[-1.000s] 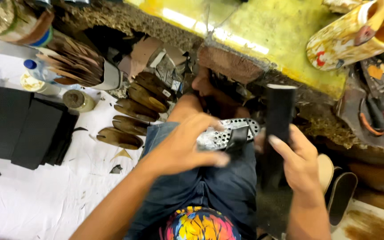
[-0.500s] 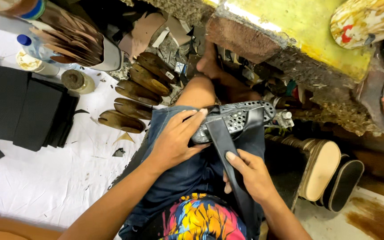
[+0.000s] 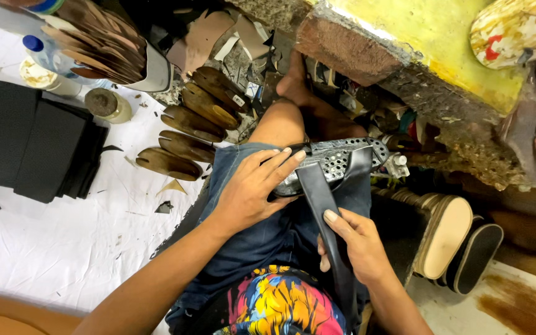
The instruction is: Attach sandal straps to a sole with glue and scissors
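**Black strip now laid across the perforated shoe piece on the lap**

Change since a second ago: the right hand [image 3: 358, 248] then held a dark rigid-looking strip upright, off to the side of the knee. Half a second ago that strip was coming down over the grey piece. Now the black strip [image 3: 327, 217] lies draped from the top of the grey perforated shoe piece [image 3: 336, 162] down along the thigh, and the right hand presses it there, thumb extended flat along the strip, remaining fingers curled around its edge.

Left hand [image 3: 252, 189]: fingers pressed together and laid over the near end of the perforated piece, fingertips at the strip's upper bend. It has kept this steadying position through all three frames, shifting only slightly with the camera.

Location of the work: perforated piece rests on the person's denim-covered thigh [image 3: 262, 248], just below the bare knee, in front of the yellow-topped workbench [image 3: 442, 43].

Judgement: the strip has gone from being carried to being fitted. It looks like a strap or lining being aligned over the shoe part. Whether it is glued or merely placed cannot be told.

Surroundings: wooden shoe lasts [image 3: 187, 133] lie in a row on the white sheet [image 3: 51, 248]; stacked black sheets [image 3: 38, 146] to the left; a small jar [image 3: 107, 105] between them; finished soles [image 3: 448, 236] lean at right.
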